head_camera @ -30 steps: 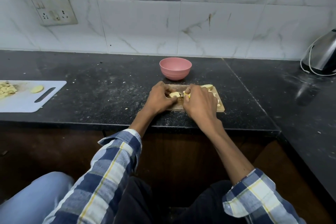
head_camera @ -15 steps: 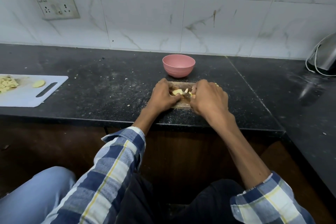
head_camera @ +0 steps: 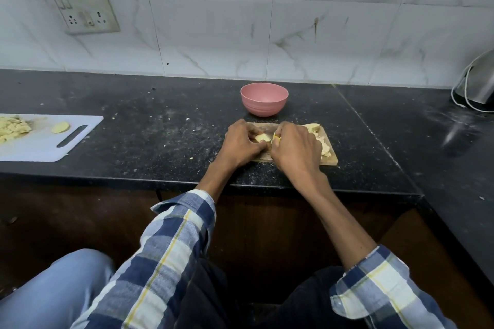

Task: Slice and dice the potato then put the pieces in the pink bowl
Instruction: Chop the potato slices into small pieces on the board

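Step in hand, as judged: dicing is under way on the small wooden board [head_camera: 330,159], near edge of the tabletop [head_camera: 160,125]. The left hand [head_camera: 240,143] is curled on a pale potato piece [head_camera: 261,137], holding it down on the board. The right hand [head_camera: 295,148] is closed round a yellowish object, probably a knife handle; the blade is hidden, so this cannot be confirmed. The hands are held close together, almost touching.

Cut pieces [head_camera: 324,148] are heaped on the right of the board, irregular and moist-looking; a rounded slice [head_camera: 312,127] is seen at the far right corner. The bowl [head_camera: 264,99] is set just beyond the board, smooth, matte pink, round; nothing is seen inside it, though its bottom is hidden.

Next move, as judged: short downward cuts are called for, left fingertips kept clear, then transfer of the pieces to the bowl.

Tabletop: dark speckled stone, dusted with crumbs. A white plastic board [head_camera: 40,141] with more potato lies well apart at far left.
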